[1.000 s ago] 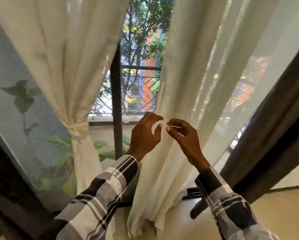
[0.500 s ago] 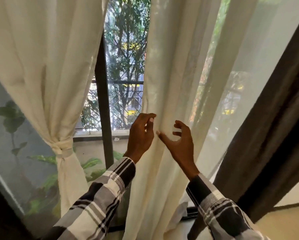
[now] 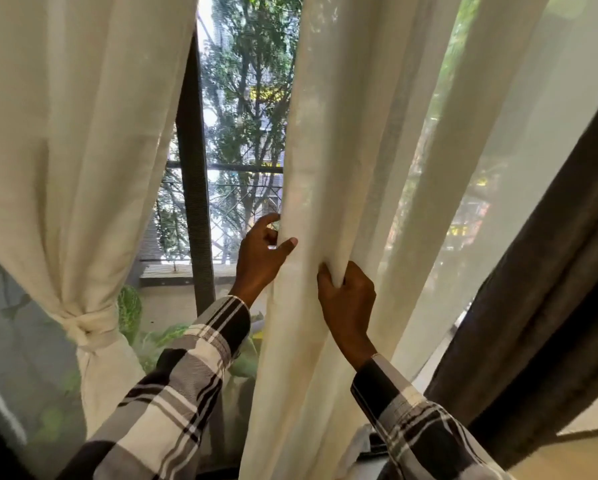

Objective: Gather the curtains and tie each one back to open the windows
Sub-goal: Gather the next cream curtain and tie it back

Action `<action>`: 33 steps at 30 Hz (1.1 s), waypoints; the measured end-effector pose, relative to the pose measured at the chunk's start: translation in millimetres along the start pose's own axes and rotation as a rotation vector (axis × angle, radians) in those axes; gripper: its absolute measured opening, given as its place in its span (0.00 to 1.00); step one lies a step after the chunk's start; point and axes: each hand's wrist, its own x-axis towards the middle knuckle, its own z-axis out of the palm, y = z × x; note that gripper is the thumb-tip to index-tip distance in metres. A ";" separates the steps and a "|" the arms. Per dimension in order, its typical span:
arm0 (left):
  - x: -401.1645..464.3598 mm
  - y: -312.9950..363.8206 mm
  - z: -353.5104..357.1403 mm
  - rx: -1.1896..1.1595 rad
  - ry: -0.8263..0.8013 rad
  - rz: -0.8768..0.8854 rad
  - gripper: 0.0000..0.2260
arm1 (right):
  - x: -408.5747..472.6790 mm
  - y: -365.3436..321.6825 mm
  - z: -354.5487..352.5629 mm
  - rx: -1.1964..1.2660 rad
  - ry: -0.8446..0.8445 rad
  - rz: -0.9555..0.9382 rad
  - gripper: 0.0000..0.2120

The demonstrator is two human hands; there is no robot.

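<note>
Window behind: your left hand (image 3: 261,258) and right hand (image 3: 348,299) both clutch the right curtain (image 3: 325,150), light, limp cloth; bunch it mid-height.

**Colours at the window**

From my remote seat I see mostly cream. The tied curtain (image 3: 83,150) on the left is a warm off-white, and its knotted tie (image 3: 88,329) is the same cream. The loose curtain (image 3: 325,168) in the middle matches it, turning paler and see-through toward the right, where blurred orange and yellow show through. A dark charcoal grey drape (image 3: 550,271) hangs at the far right. The window frame (image 3: 193,168) is black. Beyond the glass, the tree (image 3: 249,81) is green against pale sky, and the leafy plant (image 3: 131,306) low down is green mottled with lighter flecks. Both sleeves, left (image 3: 173,393) and right (image 3: 422,427), carry a black, grey and white plaid.
</note>
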 end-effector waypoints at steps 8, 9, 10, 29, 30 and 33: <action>-20.6 6.4 20.0 0.207 0.206 0.196 0.15 | 12.2 27.9 -11.0 0.068 -0.060 -0.021 0.12; -29.9 9.6 25.8 0.233 0.205 0.235 0.17 | 13.1 32.3 -12.7 0.064 -0.059 -0.035 0.12; -40.7 12.6 33.5 0.259 0.206 0.267 0.19 | 15.0 37.9 -15.3 0.056 -0.060 -0.046 0.13; -113.6 28.9 73.5 0.493 0.374 0.220 0.08 | 7.1 69.1 -89.0 0.095 -0.029 -0.296 0.25; -115.3 28.4 74.4 0.495 0.363 0.232 0.13 | 13.3 66.9 -90.1 0.082 -0.063 -0.202 0.31; -120.7 29.3 75.1 0.480 0.327 0.264 0.26 | 27.0 54.2 -79.7 0.056 -0.228 0.012 0.46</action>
